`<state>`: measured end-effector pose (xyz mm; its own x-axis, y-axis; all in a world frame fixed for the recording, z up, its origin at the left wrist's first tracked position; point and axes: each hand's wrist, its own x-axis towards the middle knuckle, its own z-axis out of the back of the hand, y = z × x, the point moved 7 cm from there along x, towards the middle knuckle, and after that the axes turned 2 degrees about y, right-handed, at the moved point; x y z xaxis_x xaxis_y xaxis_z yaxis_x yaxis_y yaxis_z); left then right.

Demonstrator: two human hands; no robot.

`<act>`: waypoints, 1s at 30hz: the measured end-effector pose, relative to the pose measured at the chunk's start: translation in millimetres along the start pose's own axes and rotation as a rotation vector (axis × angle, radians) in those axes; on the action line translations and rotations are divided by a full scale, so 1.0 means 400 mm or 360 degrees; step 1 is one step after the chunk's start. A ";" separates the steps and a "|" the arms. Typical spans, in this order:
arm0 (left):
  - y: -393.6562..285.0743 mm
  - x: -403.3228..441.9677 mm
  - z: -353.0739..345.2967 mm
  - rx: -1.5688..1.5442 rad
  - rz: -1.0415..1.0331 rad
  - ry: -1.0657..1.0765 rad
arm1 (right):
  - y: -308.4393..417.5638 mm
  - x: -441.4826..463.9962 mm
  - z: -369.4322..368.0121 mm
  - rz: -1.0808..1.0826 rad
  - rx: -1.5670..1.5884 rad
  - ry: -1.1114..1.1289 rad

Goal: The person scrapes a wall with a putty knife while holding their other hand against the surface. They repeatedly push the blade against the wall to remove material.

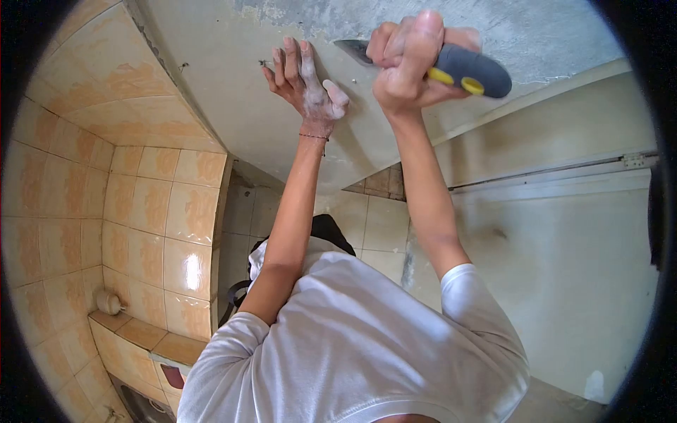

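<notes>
My right hand is wrapped round the grey and yellow handle of a scraper. Its metal blade points left, close to the painted wall; whether the edge touches the surface, I cannot tell. My left hand lies against the same wall, left of the blade, with its fingers spread and nothing in them. White dust covers its thumb and part of its back. Above and to the right of both hands, the paint gives way to a rough grey patch.
Orange-patterned tiles line a recess on my left, with a tiled ledge and a small round object on it. A pale door-like panel stands at the right. Floor tiles show below the wall. A small hook sticks out at upper left.
</notes>
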<state>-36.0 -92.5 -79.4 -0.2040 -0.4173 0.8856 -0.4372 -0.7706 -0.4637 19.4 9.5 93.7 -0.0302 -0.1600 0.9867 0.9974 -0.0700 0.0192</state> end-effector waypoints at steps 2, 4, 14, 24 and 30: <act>0.003 -0.001 -0.003 0.0007 -0.0010 0.0004 | -0.017 -0.001 -0.019 -0.0019 0.0025 -0.0101; 0.006 0.003 -0.004 0.0028 -0.0008 0.0004 | -0.036 -0.006 -0.043 -0.0044 0.0064 -0.0193; 0.016 -0.009 -0.012 0.0060 -0.0029 -0.0030 | 0.035 -0.005 -0.027 0.0085 0.0453 -0.0009; 0.014 -0.001 -0.009 0.0002 -0.0023 0.0000 | 0.027 0.017 -0.015 -0.0080 0.0370 -0.0146; 0.003 -0.001 -0.007 0.0004 -0.0020 0.0010 | -0.038 -0.011 0.010 -0.0242 0.0235 -0.0383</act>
<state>-38.8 -92.0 -80.4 -0.2042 -0.4045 0.8915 -0.4378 -0.7768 -0.4527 4.6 15.1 89.7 -0.1805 0.0801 0.9803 0.9820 0.0711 0.1750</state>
